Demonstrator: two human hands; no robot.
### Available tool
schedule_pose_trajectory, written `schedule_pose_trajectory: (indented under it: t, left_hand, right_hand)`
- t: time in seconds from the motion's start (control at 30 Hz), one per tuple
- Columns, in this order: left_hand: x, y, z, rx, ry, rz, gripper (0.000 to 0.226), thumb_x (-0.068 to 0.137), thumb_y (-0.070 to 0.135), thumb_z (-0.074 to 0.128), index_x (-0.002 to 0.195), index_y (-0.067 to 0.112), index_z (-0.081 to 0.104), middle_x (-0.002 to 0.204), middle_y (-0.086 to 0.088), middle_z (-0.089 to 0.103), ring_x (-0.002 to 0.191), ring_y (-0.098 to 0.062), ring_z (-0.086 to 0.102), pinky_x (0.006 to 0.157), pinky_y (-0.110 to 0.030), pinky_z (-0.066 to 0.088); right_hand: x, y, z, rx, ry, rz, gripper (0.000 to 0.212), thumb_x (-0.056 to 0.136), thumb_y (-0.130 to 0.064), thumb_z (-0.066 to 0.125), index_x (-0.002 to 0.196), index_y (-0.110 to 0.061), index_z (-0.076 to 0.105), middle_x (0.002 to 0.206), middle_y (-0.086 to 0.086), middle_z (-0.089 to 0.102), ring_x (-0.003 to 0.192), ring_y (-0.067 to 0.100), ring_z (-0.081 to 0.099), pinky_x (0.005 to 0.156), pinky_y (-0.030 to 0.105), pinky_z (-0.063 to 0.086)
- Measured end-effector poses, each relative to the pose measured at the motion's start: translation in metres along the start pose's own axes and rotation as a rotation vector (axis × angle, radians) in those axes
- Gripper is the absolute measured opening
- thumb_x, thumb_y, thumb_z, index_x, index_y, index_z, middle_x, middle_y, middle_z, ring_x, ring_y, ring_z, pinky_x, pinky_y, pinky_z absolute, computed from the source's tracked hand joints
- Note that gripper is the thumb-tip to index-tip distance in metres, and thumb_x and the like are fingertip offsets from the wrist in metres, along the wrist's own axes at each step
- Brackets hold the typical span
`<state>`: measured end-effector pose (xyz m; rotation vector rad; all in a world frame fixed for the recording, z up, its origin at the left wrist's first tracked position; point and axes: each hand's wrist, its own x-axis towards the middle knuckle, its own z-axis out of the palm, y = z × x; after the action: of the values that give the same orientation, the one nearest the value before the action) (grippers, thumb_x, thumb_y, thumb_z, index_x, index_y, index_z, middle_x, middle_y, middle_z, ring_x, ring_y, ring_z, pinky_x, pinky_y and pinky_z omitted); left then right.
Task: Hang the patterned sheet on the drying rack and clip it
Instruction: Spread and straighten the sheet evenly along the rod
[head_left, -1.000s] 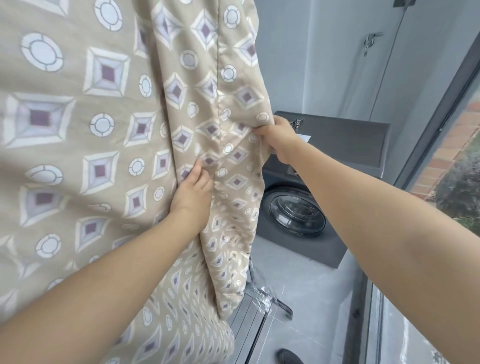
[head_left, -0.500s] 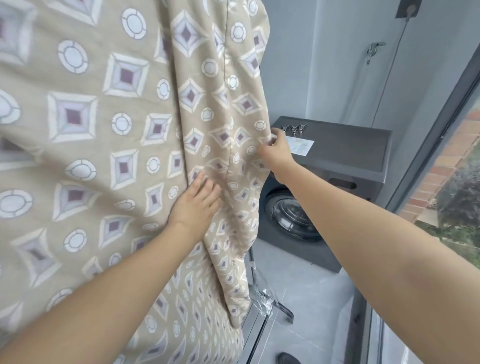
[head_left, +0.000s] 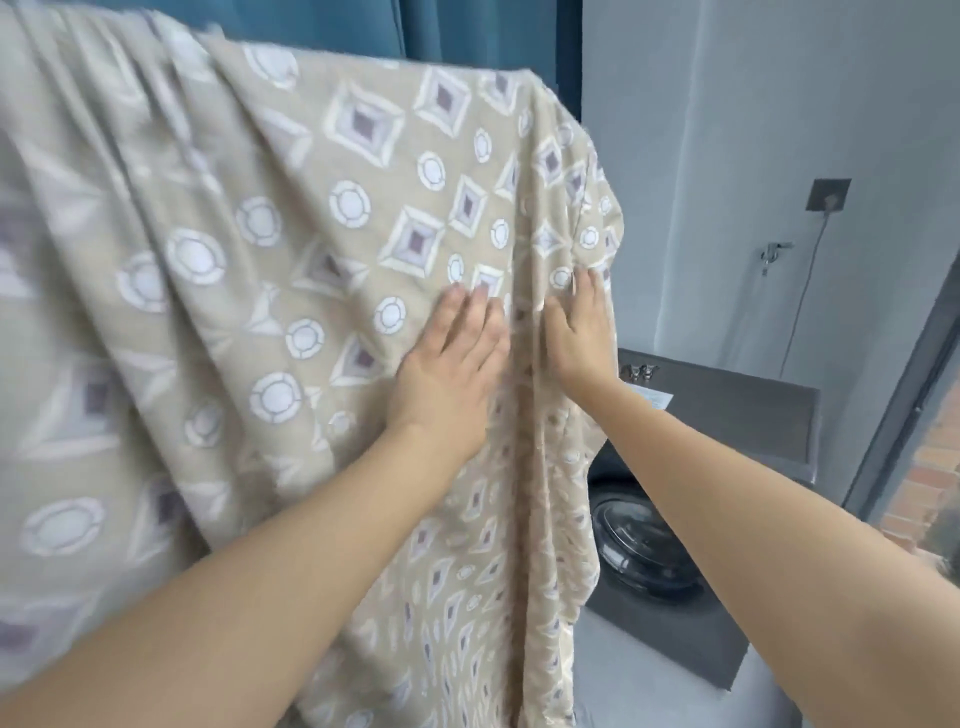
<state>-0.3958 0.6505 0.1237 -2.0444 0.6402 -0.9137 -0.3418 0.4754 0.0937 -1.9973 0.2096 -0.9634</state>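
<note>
1. Patterned sheet (head_left: 291, 291): beige cloth printed with white rings and purple-centred diamonds. It fills the left and centre of the view, draped over a top edge at far centre and hanging down in folds to the near bottom. The support beneath it is hidden. A vertical fold runs down between the two hands. The left portion is blurred.
2. Wall (head_left: 753, 130): pale grey, far right.
3. Washing machine (head_left: 691, 499): dark grey, front-loading, round door facing near. It stands at right, partly hidden behind the sheet's right edge.
4. Curtain (head_left: 467, 28): teal, far top, above the sheet's upper edge.
5. Left hand (head_left: 452, 358): fingers straight and together, palm laid flat against the sheet just left of the fold; nothing gripped.
6. Right hand (head_left: 582, 327): fingers extended, pressing flat on the sheet close to its right edge, just right of the fold; released, not grasping.
7. Wall plate (head_left: 827, 195): dark square, far right, with a thin cable dropping from it.
8. Small metal items (head_left: 640, 371): on the machine's top, near its left corner; too small to identify.
</note>
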Motion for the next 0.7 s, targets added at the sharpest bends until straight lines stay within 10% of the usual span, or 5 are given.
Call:
schedule_pose_trajectory:
  t: [0.37, 0.5, 0.7]
  left_hand:
    - [0.061, -0.131, -0.067, -0.168, 0.193, -0.46, 0.063, 0.099, 0.033, 0.025, 0.153, 0.009, 0.005, 0.158, -0.018, 0.013, 0.143, -0.04, 0.013, 0.114, -0.065, 0.004]
    - [0.092, -0.151, -0.071, -0.287, 0.136, -0.534, 0.046, 0.101, 0.03, 0.03, 0.141, 0.007, 0.032, 0.127, -0.015, 0.051, 0.109, -0.036, 0.051, 0.097, -0.052, 0.039]
    - [0.119, -0.155, -0.061, -0.316, 0.065, -0.518, 0.029, 0.104, 0.03, 0.032, 0.117, 0.01, 0.049, 0.105, -0.009, 0.062, 0.092, -0.027, 0.057, 0.065, -0.032, 0.037]
  right_hand:
    - [0.108, -0.113, -0.03, 0.021, 0.11, -0.329, 0.05, 0.102, -0.037, 0.026, 0.148, -0.018, 0.031, 0.155, -0.004, 0.03, 0.144, 0.011, 0.02, 0.12, 0.037, 0.012]
    - [0.15, -0.125, -0.047, -0.086, 0.116, -0.333, 0.041, 0.102, -0.031, 0.027, 0.105, -0.007, 0.059, 0.109, 0.005, 0.062, 0.109, 0.026, 0.053, 0.103, 0.041, 0.034]
    - [0.176, -0.115, -0.049, 0.09, -0.125, -0.221, 0.045, 0.101, -0.045, 0.029, 0.067, -0.016, 0.033, 0.063, -0.003, 0.035, 0.061, 0.016, 0.035, 0.063, 0.034, 0.033]
